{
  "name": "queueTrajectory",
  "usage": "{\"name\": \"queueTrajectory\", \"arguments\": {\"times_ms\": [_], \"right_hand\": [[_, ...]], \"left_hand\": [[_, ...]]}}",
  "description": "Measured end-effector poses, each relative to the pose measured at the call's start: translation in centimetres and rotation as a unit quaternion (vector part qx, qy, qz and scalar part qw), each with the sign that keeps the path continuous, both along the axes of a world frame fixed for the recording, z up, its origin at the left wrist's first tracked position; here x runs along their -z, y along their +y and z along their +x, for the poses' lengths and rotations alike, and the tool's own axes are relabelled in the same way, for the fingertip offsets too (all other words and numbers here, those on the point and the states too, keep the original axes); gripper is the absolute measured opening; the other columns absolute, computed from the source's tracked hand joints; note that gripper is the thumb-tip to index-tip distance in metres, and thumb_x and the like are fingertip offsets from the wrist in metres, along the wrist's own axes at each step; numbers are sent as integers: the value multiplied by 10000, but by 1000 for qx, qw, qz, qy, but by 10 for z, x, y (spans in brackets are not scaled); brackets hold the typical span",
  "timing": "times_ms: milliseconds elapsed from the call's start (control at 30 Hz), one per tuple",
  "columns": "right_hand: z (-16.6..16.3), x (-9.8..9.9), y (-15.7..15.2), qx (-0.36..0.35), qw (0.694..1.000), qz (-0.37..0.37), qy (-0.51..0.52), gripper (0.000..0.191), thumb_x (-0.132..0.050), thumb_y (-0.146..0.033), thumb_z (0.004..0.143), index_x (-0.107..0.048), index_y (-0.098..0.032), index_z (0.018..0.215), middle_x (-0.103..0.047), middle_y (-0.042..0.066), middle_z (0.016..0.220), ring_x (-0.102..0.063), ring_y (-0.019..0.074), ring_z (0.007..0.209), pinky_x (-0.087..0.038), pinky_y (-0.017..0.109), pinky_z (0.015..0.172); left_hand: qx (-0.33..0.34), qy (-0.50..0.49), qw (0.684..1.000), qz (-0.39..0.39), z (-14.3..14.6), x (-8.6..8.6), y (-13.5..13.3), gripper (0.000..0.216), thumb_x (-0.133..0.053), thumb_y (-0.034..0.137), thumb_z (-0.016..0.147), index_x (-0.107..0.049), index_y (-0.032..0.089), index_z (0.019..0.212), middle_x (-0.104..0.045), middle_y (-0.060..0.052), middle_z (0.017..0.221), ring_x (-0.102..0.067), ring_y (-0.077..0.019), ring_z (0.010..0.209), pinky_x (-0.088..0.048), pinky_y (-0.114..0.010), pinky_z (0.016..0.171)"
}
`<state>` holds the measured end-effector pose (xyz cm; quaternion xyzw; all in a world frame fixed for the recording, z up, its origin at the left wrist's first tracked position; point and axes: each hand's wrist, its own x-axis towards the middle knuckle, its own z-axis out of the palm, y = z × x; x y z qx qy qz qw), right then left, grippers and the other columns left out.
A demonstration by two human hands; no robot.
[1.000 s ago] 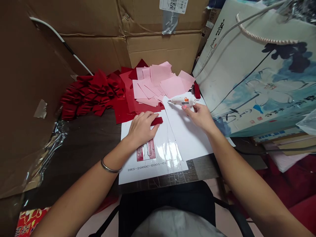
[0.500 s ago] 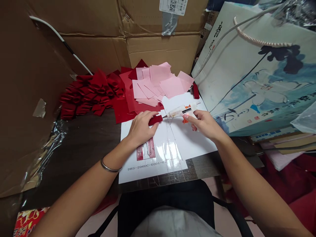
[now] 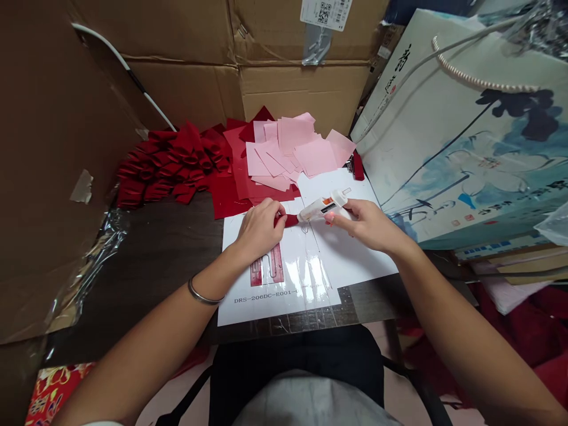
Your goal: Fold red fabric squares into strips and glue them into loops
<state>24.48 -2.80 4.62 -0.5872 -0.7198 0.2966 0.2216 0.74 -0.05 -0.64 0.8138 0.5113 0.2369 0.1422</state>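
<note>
My left hand (image 3: 262, 228) is closed on a small dark red fabric piece (image 3: 291, 220), pinching it over a printed white sheet (image 3: 266, 310). Most of that piece is hidden under my fingers. In my right hand (image 3: 364, 223) is a white hot glue gun (image 3: 321, 208) with an orange part and a dark label. Its nozzle end meets the right end of the red piece; the exact contact point is too small to make out. Thin glue strands lie on the glossy paper below the nozzle.
Behind the hands lie pink fabric squares (image 3: 306, 148) and flat red fabric pieces (image 3: 228, 198). A heap of folded red pieces (image 3: 173, 163) sits at the left. Cardboard (image 3: 302, 92) walls the back, and a large paper bag (image 3: 448, 142) stands at the right.
The glue gun has tilted and its nozzle has come onto the red piece's end. My left fingers have closed further over the piece. The whole view has shifted slightly.
</note>
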Motion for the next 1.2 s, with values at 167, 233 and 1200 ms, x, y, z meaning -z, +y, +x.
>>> {"name": "queueTrajectory", "arguments": {"times_ms": [167, 233, 1200], "right_hand": [[0, -4, 1, -15, 999, 13, -35, 345, -574, -519, 872, -662, -191, 814, -573, 11, 692, -444, 147, 601, -305, 302, 569], [-1, -7, 1, -17, 999, 17, -40, 345, -580, -522, 866, -660, -194, 795, -571, 10, 678, -440, 148, 587, -299, 302, 562], [-2, -6, 2, -44, 995, 60, -70, 320, -560, -499, 890, -672, -200, 871, -631, 28, 736, -490, 158, 609, -333, 301, 577]], "left_hand": [[20, 19, 1000, -9, 0, -3, -1, 54, -561, 223, 845, -601, 187, 851, -620, -58, 881, -587, -223, 831, -457, -370, 754], [25, 27, 999, -11, 0, -4, -2, 90, -571, 239, 838, -615, 187, 895, -624, -63, 903, -590, -232, 844, -460, -381, 767], [26, 44, 999, -18, -1, -5, -1, 163, -567, 262, 835, -630, 189, 967, -633, -71, 939, -597, -254, 875, -470, -406, 794]]}}
